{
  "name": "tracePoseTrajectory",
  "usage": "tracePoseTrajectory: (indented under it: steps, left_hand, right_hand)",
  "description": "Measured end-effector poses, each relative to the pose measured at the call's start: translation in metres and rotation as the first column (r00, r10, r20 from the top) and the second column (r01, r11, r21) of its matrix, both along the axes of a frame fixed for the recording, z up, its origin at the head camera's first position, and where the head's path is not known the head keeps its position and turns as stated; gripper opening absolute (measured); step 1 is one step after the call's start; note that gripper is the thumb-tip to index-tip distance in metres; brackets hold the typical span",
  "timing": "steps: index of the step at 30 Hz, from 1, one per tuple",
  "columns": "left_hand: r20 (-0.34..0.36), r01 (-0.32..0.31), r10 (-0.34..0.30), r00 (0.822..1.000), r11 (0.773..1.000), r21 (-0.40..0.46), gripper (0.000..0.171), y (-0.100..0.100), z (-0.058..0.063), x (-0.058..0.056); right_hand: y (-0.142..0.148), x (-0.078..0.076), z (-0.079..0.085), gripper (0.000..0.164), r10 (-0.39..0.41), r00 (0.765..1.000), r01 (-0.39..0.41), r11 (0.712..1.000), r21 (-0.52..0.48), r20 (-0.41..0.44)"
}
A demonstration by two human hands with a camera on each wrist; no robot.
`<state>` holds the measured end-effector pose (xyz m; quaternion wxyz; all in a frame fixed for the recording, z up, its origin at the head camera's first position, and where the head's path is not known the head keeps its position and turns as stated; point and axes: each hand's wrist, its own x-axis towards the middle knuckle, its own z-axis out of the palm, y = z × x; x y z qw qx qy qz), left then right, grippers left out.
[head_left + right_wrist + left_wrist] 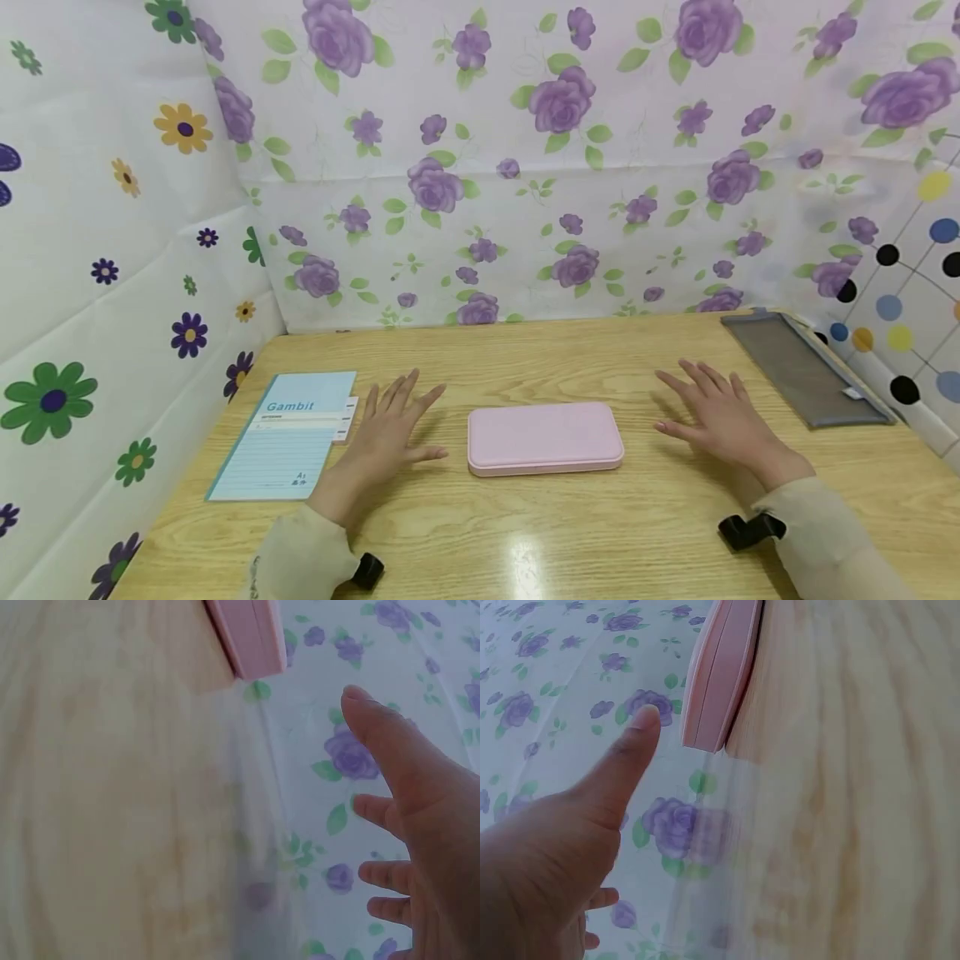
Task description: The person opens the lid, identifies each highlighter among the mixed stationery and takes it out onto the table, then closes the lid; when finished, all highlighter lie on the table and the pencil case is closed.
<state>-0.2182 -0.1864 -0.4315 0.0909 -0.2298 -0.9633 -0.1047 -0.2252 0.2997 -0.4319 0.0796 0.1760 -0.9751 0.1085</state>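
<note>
A pink rectangular case (pixel 545 437) with rounded corners lies closed on the wooden table (pixel 570 533), between both hands. To its left my left hand (pixel 385 437) is held with fingers spread and nothing in it, thumb pointing toward the case. On the other side my right hand (pixel 717 421) is likewise spread and holds nothing, farther from the case than the left one. Both wrist views show the case's pink end, with the left thumb (pixel 622 765) and the right thumb (pixel 390 739) apart from it.
A light blue notebook (pixel 288 437) marked "Gambit" lies at the left, partly over some white and pink papers (pixel 346 419). At the back right is a grey mesh pouch (pixel 806 367). Flowered cloth (pixel 495 217) hangs behind the table and along its left side.
</note>
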Motion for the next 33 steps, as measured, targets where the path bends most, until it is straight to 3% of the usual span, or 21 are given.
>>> tracePoseTrajectory:
  steps: [10,16,26,33]
  left_hand:
    - [0.015,0.089,-0.091,0.996,0.991,0.1,0.091,0.009,0.008,-0.004]
    - [0.073,0.11,-0.121,0.99,0.985,0.134,0.095,0.017,0.013,-0.005]
    - [0.113,0.202,-0.216,0.97,0.972,0.123,0.1,0.034,0.011,-0.011]
    - [0.164,0.254,-0.265,0.95,0.964,0.083,0.101,0.046,0.008,-0.014]
  right_hand:
    - [-0.021,0.003,0.015,0.073,0.092,0.993,-0.094,0.995,-0.026,-0.078]
    - [-0.037,0.003,0.017,0.07,0.15,0.984,-0.158,0.984,-0.082,-0.095]
    - [-0.07,0.002,0.017,0.068,0.228,0.972,-0.235,0.962,-0.141,-0.059]
    - [-0.091,0.001,0.013,0.063,0.289,0.956,-0.293,0.948,-0.122,-0.056]
